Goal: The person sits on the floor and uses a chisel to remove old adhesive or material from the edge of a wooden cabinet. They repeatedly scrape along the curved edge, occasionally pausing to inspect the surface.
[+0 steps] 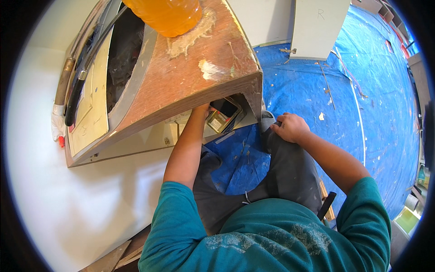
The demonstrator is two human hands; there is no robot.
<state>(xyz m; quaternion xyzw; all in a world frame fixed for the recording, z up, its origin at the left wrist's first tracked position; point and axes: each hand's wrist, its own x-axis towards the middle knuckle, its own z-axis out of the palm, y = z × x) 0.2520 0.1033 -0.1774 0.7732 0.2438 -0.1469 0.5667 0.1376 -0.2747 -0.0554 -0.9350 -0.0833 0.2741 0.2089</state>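
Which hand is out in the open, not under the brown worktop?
The right hand, at the knee of the dark trousers. The left hand is mostly hidden beneath the brown worktop, beside a rectangular container.

left hand beside container, right hand on knee; blue tarp

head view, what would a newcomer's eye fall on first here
Likely the translucent orange container on the scuffed brown wooden top, at the upper edge. Then the crinkled blue plastic sheet spread out at right. Under the wooden top, the partly hidden left hand is beside a yellowish rectangular box.
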